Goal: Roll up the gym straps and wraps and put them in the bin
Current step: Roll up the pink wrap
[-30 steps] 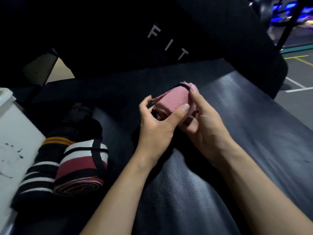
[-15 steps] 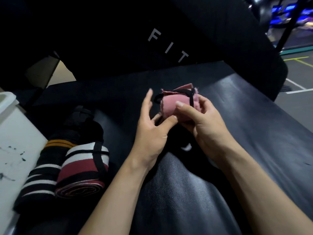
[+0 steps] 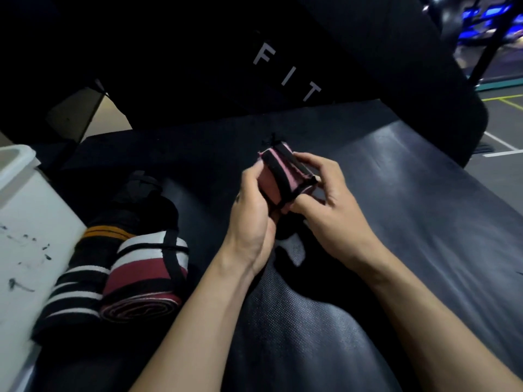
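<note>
A rolled pink wrap [image 3: 285,176] with black elastic bands across it sits between both hands above the black padded bench [image 3: 410,222]. My left hand [image 3: 252,213] grips its left end, fingers curled around it. My right hand [image 3: 328,205] holds the right end, thumb under the roll and fingers over the top. Two rolled wraps lie at the left on the bench: a maroon, white and black one [image 3: 147,273] bound by a black band, and a black one with white and orange stripes [image 3: 85,267]. The white bin [image 3: 25,222] stands at the far left.
A black upright pad with the letters F I T [image 3: 288,75] rises behind the bench. A dark folded strap [image 3: 138,188] lies beyond the rolled wraps. Gym floor with painted lines [image 3: 503,131] shows at the right.
The pink roll has been turned so its black bands face up. My left hand, open half a second ago, now wraps around the roll's left end.
</note>
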